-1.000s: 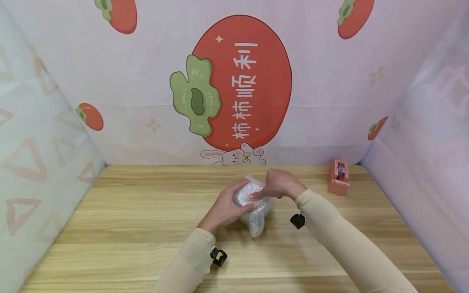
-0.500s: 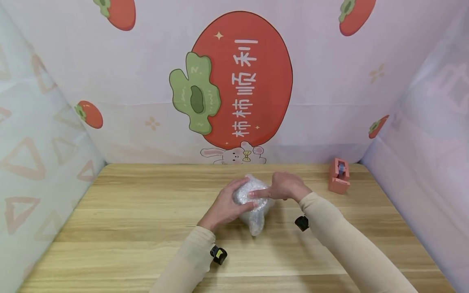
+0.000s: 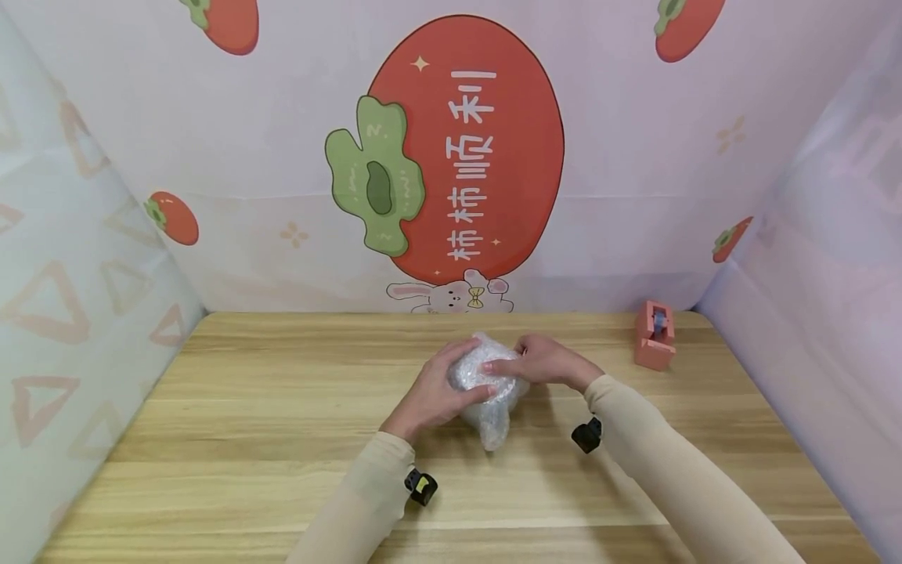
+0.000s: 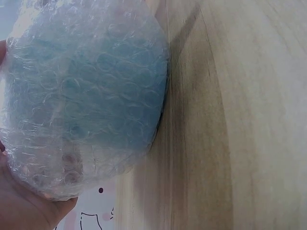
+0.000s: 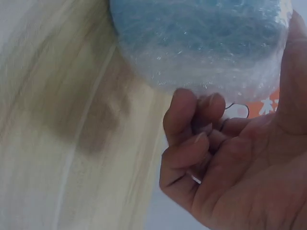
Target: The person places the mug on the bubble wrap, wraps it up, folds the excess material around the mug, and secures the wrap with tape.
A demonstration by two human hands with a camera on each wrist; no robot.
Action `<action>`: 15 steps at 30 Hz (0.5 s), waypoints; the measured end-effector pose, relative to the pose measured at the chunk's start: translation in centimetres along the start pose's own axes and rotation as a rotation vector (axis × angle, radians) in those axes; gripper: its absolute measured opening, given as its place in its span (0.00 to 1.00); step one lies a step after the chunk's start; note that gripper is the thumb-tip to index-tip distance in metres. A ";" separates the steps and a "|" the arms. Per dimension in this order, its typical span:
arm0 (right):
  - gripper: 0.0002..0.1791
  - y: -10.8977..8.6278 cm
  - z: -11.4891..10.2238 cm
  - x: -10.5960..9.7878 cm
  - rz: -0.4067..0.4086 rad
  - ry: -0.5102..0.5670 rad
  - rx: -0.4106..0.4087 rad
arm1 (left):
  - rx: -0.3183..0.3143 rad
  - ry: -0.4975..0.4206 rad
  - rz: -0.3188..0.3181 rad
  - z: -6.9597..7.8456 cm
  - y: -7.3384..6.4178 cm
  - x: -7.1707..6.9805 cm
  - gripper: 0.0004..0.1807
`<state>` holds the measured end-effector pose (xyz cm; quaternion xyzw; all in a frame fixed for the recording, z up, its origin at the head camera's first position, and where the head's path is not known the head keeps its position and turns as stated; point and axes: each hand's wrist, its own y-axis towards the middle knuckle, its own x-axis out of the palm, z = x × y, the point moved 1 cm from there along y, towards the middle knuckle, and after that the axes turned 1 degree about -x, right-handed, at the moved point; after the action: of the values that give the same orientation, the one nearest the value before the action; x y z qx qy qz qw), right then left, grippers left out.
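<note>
A rounded blue object wrapped in bubble wrap [image 3: 468, 374] sits on the wooden table [image 3: 282, 439] between the hands. Through the wrap its blue side shows in the left wrist view, but its kind is hidden. My left hand [image 3: 433, 395] grips the bundle from the left, thumb on the near side and fingers round the far side. From the right, my right hand [image 3: 553, 364] holds it, with the thumb pressed on top. In the right wrist view, the curled fingertips [image 5: 183, 103] meet the wrap's edge. A twisted tail of wrap points toward the table's front.
A pink tape dispenser [image 3: 654, 341] stands at the table's back right corner. White printed cloth [image 3: 606, 235] with persimmon pictures closes off the back, and similar cloth hangs on both sides.
The right hand has shifted slightly right, and its raised knuckles have lowered beside the bundle while the thumb stays on top. The left hand keeps its grip.
</note>
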<state>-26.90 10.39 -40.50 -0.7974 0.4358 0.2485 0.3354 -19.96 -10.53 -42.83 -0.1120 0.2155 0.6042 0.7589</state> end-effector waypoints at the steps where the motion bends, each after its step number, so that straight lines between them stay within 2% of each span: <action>1: 0.35 0.0 0.2 0.0 0.002 0.022 -0.015 | 0.001 -0.003 0.001 0.0 0.0 0.0 0.43; 8: 0.24 -0.1 1.1 -0.5 -0.046 0.182 -0.100 | -0.006 -0.021 0.003 0.1 -0.1 0.0 0.42; 15: 0.17 0.0 1.8 -1.3 -0.147 0.256 -0.186 | -0.006 -0.028 0.004 0.0 -0.1 0.0 0.42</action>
<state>-27.73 12.47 -40.76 -0.8798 0.3908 0.1591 0.2191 -19.86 -10.58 -42.80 -0.1055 0.2032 0.6077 0.7604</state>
